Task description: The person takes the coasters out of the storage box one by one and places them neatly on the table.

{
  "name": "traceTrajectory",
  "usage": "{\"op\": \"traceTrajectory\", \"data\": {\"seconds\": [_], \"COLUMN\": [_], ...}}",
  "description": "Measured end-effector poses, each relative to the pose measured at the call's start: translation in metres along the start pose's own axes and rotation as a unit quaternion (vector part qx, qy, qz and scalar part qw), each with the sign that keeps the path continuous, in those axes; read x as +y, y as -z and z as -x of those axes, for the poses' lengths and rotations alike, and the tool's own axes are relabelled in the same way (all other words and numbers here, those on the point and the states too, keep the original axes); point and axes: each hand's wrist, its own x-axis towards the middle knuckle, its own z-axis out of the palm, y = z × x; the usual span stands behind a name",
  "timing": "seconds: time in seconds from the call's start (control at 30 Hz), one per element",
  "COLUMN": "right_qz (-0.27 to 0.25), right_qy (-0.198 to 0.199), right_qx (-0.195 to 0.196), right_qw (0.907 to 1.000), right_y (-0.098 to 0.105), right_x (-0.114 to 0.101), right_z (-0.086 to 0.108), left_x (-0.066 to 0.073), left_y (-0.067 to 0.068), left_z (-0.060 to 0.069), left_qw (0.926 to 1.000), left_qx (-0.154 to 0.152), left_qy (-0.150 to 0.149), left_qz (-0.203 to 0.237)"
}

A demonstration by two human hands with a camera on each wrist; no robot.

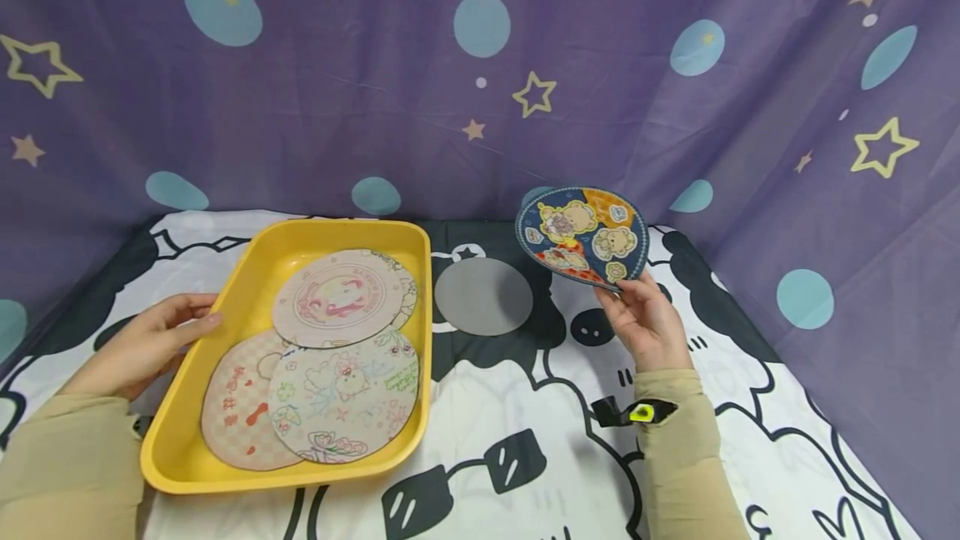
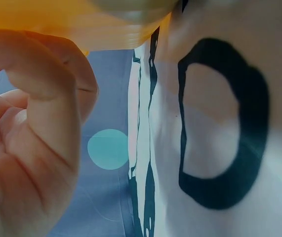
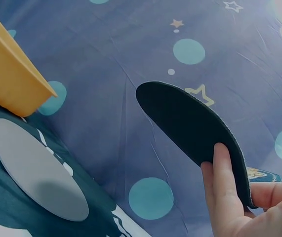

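My left hand [image 1: 153, 340] grips the left rim of a yellow tray [image 1: 171, 448], its thumb over the rim. In the left wrist view, curled fingers [image 2: 57, 94] lie under the tray's side. Inside the tray lie several overlapping round mats: a pink one [image 1: 337, 298], a checkered one [image 1: 236, 407] and a pale patterned one [image 1: 352, 398]. To the right, raised above the cloth, my right hand [image 1: 648, 319] pinches a blue round mat with bear pictures [image 1: 588, 232] by its lower edge. The right wrist view shows its dark underside [image 3: 185, 123], slightly bent.
A grey disc [image 1: 483, 297] lies flat on the black-and-white cartoon cloth [image 1: 510, 407], between the tray and the right hand. Behind the table hangs a purple curtain [image 1: 315, 107] with stars and blue spots.
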Motion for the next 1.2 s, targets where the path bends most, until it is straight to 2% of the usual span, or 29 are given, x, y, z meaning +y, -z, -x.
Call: {"op": "traceTrajectory", "data": {"seconds": [0.3,0.87,1.2], "right_qz": [-0.026,-0.03,-0.032], "right_qy": [0.002,0.002,0.002], "right_qx": [0.007,0.021,0.024], "right_qw": [0.9996,0.9993,0.9992], "right_y": [0.005,0.015,0.023], "right_x": [-0.003,-0.008,-0.007], "right_z": [-0.003,-0.009,-0.015], "left_x": [0.001,0.0,0.0], "left_y": [0.0,-0.001,0.0], "left_z": [0.001,0.001,0.0], "left_qw": [1.0,1.0,1.0], "left_qx": [0.001,0.002,0.002], "left_qy": [0.002,-0.009,-0.004], "left_qz": [-0.006,-0.002,-0.003]}}
